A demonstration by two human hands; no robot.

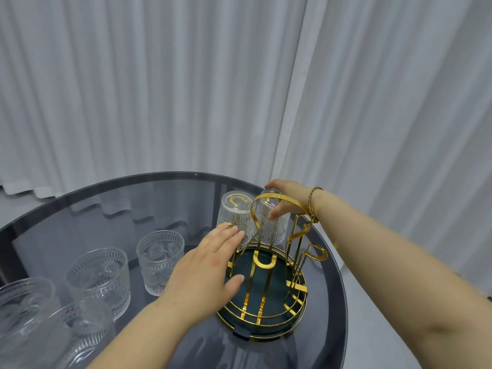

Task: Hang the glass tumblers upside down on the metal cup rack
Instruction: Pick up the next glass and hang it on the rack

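Head view: right hand (286, 199) gripping tumbler (271, 225)

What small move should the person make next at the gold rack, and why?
Probably let go with the right hand: its inverted ribbed glass tumbler already seems seated on the gold metal cup rack. Upright clear glass tumblers wait on the round dark glass table.

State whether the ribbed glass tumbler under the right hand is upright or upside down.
Upside down: the ribbed glass tumbler has its thick base on top, under the right hand, and its mouth facing the gold metal rack's dark tray.
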